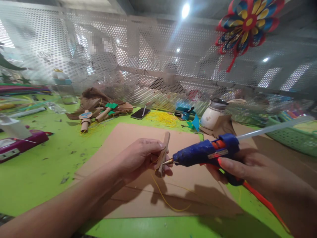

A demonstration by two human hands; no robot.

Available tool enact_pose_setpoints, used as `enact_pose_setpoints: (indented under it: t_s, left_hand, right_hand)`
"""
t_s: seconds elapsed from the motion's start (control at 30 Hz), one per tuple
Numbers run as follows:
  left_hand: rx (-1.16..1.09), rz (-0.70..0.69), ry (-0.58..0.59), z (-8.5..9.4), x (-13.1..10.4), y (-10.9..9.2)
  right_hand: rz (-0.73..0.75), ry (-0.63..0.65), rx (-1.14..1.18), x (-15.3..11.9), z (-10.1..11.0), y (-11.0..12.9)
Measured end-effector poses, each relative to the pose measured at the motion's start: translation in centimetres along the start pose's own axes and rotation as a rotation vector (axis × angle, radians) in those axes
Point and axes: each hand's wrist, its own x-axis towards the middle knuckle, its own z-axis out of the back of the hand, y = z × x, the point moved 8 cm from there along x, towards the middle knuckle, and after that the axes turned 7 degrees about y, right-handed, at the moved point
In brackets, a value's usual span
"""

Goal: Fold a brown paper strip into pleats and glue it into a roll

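My left hand (148, 155) pinches a small brown roll of paper (165, 143), held tilted above the brown paper sheets (123, 138). A thin yellow string (160, 193) trails down from it onto the sheets. In my right hand (240, 165) is a blue hot glue gun (198, 153), with my fingers wrapped around its handle. The metal nozzle touches or nearly touches the lower part of the roll. A long translucent glue stick (274, 129) sticks out of the gun's back, and a red cord (264, 200) runs down from its handle.
A phone (140, 113), yellow string (163, 118), tape dispenser (184, 113) and white bottle (213, 114) stand along the back. Brown paper crafts (99, 107) lie back left. A purple power strip (27, 143) is left; a green basket (289, 135) stands right.
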Motion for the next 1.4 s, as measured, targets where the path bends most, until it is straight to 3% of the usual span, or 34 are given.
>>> enact_pose_setpoints:
  t_s: [0.17, 0.57, 0.73, 0.9, 0.97, 1.2, 1.4]
  left_hand:
    - [0.007, 0.013, -0.005, 0.0, 0.0, 0.1]
    - [0.064, 0.011, -0.011, -0.1, -0.1, 0.0]
    - [0.109, 0.002, -0.045, 0.2, -0.3, -0.3]
    - [0.181, -0.015, -0.064, -0.2, -0.8, -0.9]
    - [0.185, -0.006, -0.066, -0.5, -1.0, -0.9]
    - [0.190, 0.010, -0.040, -0.8, -1.5, -0.5]
    - [0.178, -0.031, -0.085, -0.3, -1.9, -0.9]
  right_hand:
    - [0.002, 0.028, -0.032, 0.0, -0.2, -0.3]
    - [0.060, -0.141, -0.016, 0.5, 1.6, 0.1]
    - [0.053, -0.380, -0.080, 1.1, 3.7, -1.1]
    - [-0.042, -0.643, -0.414, 2.6, 5.8, -3.9]
    - [-0.014, -0.672, -0.473, 3.6, 6.1, -4.3]
    - [-0.116, -0.527, -0.784, 7.4, 5.3, -4.7]
    - [-0.109, -0.553, -0.858, 6.9, 4.3, -4.0]
